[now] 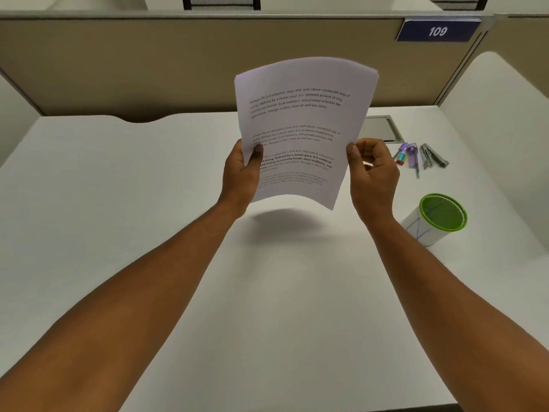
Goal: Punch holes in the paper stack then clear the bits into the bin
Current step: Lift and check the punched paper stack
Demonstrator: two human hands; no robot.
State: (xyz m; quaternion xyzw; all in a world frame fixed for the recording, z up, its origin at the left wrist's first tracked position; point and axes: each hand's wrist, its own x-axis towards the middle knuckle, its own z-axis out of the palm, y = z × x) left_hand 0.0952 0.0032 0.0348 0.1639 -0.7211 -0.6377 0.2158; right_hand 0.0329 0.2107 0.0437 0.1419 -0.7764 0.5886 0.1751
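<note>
A stack of white printed paper [300,120] is held upright above the desk, slightly bowed, its shadow on the desk below. My left hand [242,176] grips its left edge with the thumb on the front. My right hand [372,171] pinches its right edge. A small white bin with a green rim [439,218] stands on the desk to the right of my right forearm. A purple see-through tool [411,154], perhaps the hole punch, lies beyond the bin.
A metal stapler-like tool [432,156] and a small coloured item [401,157] lie beside the purple tool. A grey cable hatch [378,127] sits behind the paper. Beige partitions [148,63] wall the white desk [148,203] at back and right.
</note>
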